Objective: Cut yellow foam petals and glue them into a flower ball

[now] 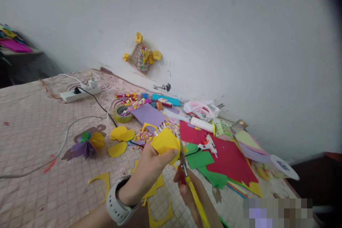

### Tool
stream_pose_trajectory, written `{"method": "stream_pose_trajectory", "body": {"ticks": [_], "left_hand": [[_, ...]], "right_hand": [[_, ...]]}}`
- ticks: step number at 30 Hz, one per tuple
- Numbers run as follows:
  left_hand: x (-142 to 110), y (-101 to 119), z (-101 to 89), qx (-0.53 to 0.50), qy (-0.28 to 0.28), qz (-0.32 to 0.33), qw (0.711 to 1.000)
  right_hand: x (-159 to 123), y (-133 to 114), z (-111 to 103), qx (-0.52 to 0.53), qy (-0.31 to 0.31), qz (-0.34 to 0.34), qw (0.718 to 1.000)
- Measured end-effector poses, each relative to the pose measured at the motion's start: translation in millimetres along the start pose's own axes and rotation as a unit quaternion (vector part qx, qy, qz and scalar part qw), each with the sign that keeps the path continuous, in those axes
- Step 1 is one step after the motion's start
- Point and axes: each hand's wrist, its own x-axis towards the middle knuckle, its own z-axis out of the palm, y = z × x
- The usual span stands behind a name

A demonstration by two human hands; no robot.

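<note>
My left hand (pixel 151 164), with a white watch on its wrist, pinches a piece of yellow paper (pixel 165 140) between thumb and fingers. My right hand (pixel 190 185) is closed around yellow-handled scissors (pixel 194 194). Their blades point up along the right edge of the paper; whether they are cutting into it I cannot tell. Beneath my hands lie yellow paper offcuts (pixel 161 215) with curved cut-outs. Left of the held paper rest rounded yellow paper pieces (pixel 122 133).
A purple, yellow and green paper flower (pixel 87 144) lies at left. Beyond it, cords run from a white power strip (pixel 77 94). Green paper (pixel 199 156), red paper (pixel 229 158) and a hot glue gun (pixel 210 145) lie at right. A tape roll (pixel 123 113) sits behind the yellow pieces.
</note>
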Motion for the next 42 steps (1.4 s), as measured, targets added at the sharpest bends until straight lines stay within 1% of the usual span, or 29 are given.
{"method": "stream_pose_trajectory", "body": {"ticks": [3, 6, 11, 15, 19, 23, 26, 30, 35, 42], "left_hand": [[0, -1, -1.1, 0.004, -0.008, -0.002, 1.0], [0, -2, -1.8, 0.012, -0.001, -0.003, 1.0], [0, 0, -1.3, 0.004, 0.001, -0.003, 1.0], [0, 2, 0.0, 0.001, -0.001, 0.003, 1.0], [0, 2, -0.2, 0.008, -0.005, 0.002, 1.0], [-1, 0, -1.0, 0.011, -0.006, -0.002, 1.0], [-1, 0, -0.9, 0.011, -0.01, -0.006, 1.0], [-1, 1, 0.3, -0.001, -0.013, 0.0, 1.0], [-2, 5, 1.3, -0.006, -0.015, 0.006, 1.0], [-1, 5, 0.9, -0.002, -0.027, 0.003, 1.0]], "right_hand": [[1, 2, -3, 0.0, -0.016, 0.001, 1.0], [2, 4, -5, -0.007, -0.032, -0.005, 0.999], [0, -2, -4, -0.005, -0.016, 0.006, 1.0], [1, 1, -4, -0.001, -0.006, 0.005, 1.0], [1, 5, -6, 0.004, -0.022, 0.001, 1.0], [-1, -1, -5, -0.009, 0.0, 0.0, 1.0], [-2, -6, -4, -0.013, -0.002, 0.005, 1.0], [-3, -6, -5, -0.014, -0.007, 0.015, 1.0], [-6, -4, -8, -0.055, 0.013, 0.013, 0.998], [-6, -11, -11, -0.061, -0.02, 0.01, 0.998]]}}
